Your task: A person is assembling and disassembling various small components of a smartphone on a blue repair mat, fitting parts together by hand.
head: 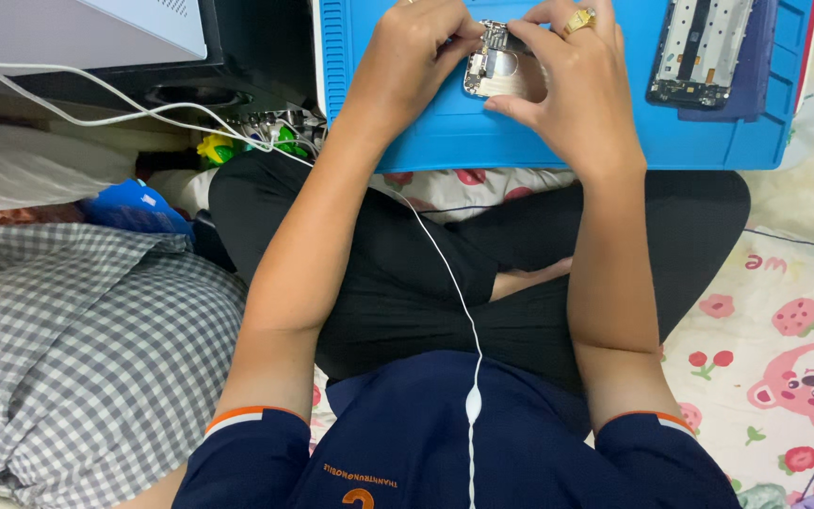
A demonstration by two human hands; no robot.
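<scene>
A small phone circuit board with a silver shield and a pale ribbon is held over a blue work mat. My left hand pinches its left edge with the fingers curled. My right hand, wearing a gold ring, grips the board's top and right side, and the thumb rests under it. Both hands touch the same board. Part of the board is hidden by my fingers.
An opened phone frame lies on a dark cover at the mat's right. A white cable runs across my lap. A checked grey cushion is at left, a patterned sheet at right, and small tools beside the mat.
</scene>
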